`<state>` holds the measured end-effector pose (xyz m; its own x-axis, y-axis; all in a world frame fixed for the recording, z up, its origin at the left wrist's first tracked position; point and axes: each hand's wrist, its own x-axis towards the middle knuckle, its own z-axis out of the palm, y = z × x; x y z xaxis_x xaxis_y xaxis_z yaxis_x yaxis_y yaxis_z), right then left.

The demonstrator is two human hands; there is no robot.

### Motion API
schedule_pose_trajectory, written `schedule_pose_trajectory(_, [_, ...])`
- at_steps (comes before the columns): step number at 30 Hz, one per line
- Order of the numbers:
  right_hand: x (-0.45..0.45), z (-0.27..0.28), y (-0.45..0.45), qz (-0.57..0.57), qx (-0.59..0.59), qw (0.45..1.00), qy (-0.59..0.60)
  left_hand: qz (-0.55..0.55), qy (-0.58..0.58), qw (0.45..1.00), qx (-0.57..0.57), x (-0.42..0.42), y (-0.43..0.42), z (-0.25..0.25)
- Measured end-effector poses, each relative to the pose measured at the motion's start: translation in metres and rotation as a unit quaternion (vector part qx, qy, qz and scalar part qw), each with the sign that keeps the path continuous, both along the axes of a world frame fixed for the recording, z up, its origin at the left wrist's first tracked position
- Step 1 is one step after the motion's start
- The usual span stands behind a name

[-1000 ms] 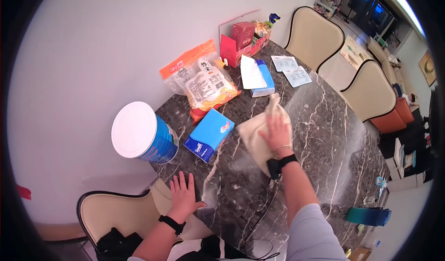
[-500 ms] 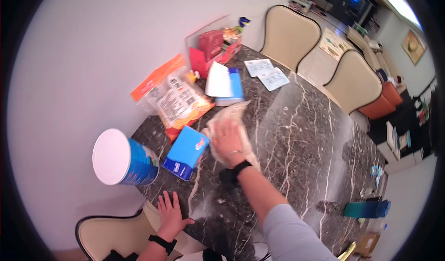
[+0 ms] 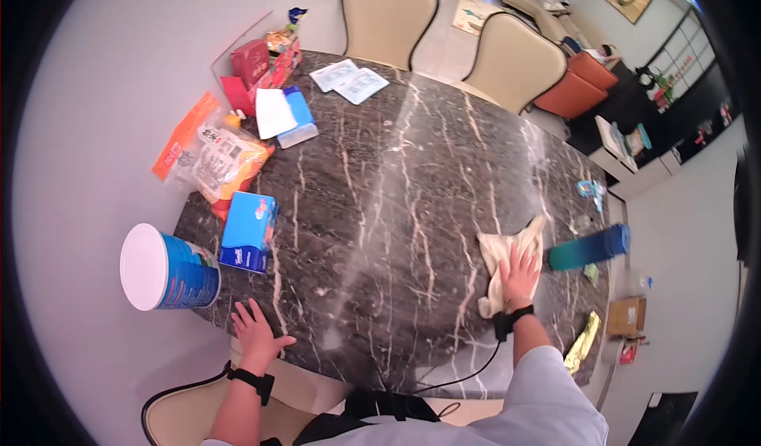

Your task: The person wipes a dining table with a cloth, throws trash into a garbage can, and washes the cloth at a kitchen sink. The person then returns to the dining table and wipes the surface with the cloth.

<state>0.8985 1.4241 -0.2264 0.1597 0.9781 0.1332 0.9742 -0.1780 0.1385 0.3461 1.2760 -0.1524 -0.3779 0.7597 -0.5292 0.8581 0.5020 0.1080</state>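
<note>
A beige cloth (image 3: 495, 264) lies crumpled on the dark marbled table (image 3: 388, 232), towards its right end. My right hand (image 3: 519, 275) presses down on the cloth with its fingers stretched out flat. Just beyond that hand lies a blue-green bottle (image 3: 588, 248) on its side or strongly tilted by the view. My left hand (image 3: 258, 336) rests at the table's near left edge, fingers spread, with nothing in it. Nearest to it are a blue tissue pack (image 3: 249, 232) and a large blue tub with a white lid (image 3: 190, 271).
An orange snack bag (image 3: 222, 160), an opened blue tissue pack (image 3: 298, 117) and a red box (image 3: 251, 61) stand along the wall. Two flat white packets (image 3: 361, 86) lie at the far edge. Gold foil (image 3: 583, 343) lies near right. Chairs (image 3: 388, 18) surround the table.
My right hand has swept the cloth from beside the tissue packs across to the right, near the bottle. The view has turned rightward. My left hand stays spread at the table edge.
</note>
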Motion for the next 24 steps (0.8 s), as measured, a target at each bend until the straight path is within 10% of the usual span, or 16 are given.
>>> schedule_pose_trajectory(4, [-0.098, 0.029, -0.054, -0.005, -0.041, 0.995, 0.095, 0.011, -0.001, 1.000, -0.025, 0.000, 0.004, -0.004])
schedule_pose_trajectory(8, [-0.248, 0.043, -0.084, 0.367, 0.018, 0.917, 0.158, 0.007, 0.012, 0.999, -0.044, 0.003, 0.010, 0.007])
schedule_pose_trajectory(9, [-0.279, 0.088, -0.092, 0.368, -0.191, 0.901, 0.128, 0.006, 0.020, 0.999, -0.048, 0.002, 0.009, 0.006])
schedule_pose_trajectory(12, [-0.294, 0.020, -0.113, 0.485, -0.086, 0.829, 0.266, 0.006, 0.024, 0.998, -0.054, 0.003, 0.010, 0.009])
schedule_pose_trajectory(20, [-0.037, 0.012, -0.128, 0.070, -0.002, 0.989, 0.128, -0.015, 0.013, 0.999, -0.042, 0.020, 0.020, 0.018])
schedule_pose_trajectory(24, [-0.034, 0.018, -0.073, -0.038, -0.042, 0.986, 0.156, -0.083, -0.014, 0.996, 0.028, 0.050, 0.050, 0.014])
